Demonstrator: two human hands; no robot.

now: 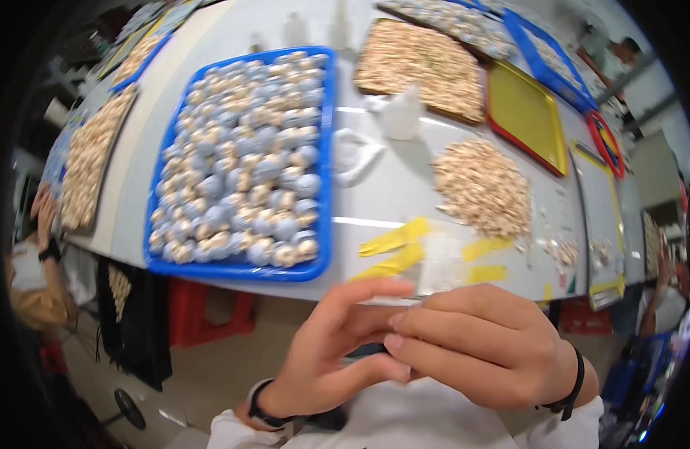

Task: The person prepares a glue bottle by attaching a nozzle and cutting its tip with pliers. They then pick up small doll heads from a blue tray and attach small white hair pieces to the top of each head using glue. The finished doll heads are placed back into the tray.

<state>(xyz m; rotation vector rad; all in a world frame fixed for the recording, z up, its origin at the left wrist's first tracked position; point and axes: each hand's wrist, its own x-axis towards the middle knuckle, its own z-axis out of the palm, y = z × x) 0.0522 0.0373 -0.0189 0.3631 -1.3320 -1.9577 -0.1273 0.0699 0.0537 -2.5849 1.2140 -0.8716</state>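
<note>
My left hand (326, 355) and my right hand (487, 340) meet in front of my body, just off the near edge of the table. The left thumb and fingers curve round toward the right fingertips, which are pressed together. Whatever lies between the fingertips is hidden. Beyond the hands, yellow tape strips (394, 258) and a clear piece of film or tape (441, 262) lie on the table edge. A loose heap of small beige pieces (483, 187) is spread farther right. To the left stands a blue tray (328, 179) full of round blue-and-cream pieces (248, 161).
A translucent white bottle (402, 116) and a crumpled white cloth or mask (354, 156) stand behind the tape. Farther back are a tray of beige pieces (420, 63) and a yellow tray (524, 112). A red stool (203, 310) is under the table. Other people work at both sides.
</note>
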